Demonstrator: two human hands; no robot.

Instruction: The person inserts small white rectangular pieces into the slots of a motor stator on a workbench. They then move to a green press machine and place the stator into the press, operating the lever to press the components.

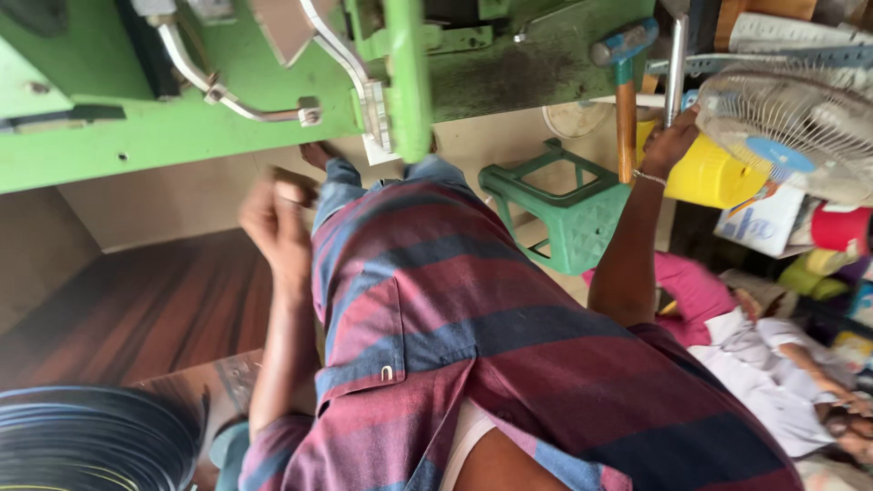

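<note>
I look down my own chest in a red and blue striped shirt [473, 327]. My left hand [273, 223] is raised in front of a green machine [182, 118]; it is blurred, with its fingers closed around a small flat brown piece [296, 186]. My right hand [668, 141] reaches far to the right and curls around the lower end of an upright metal bar [676, 73], pressed against a yellow container [714, 173]. A hammer [626, 91] with a wooden handle and a blue head hangs just left of that hand.
A green plastic stool [568, 214] stands beyond my lap. A table fan [800, 127] sits at the right above boxes and rolls. Another person in pink and white clothes [755, 355] is low at the right. Dark stacked rings [91, 441] lie at the bottom left.
</note>
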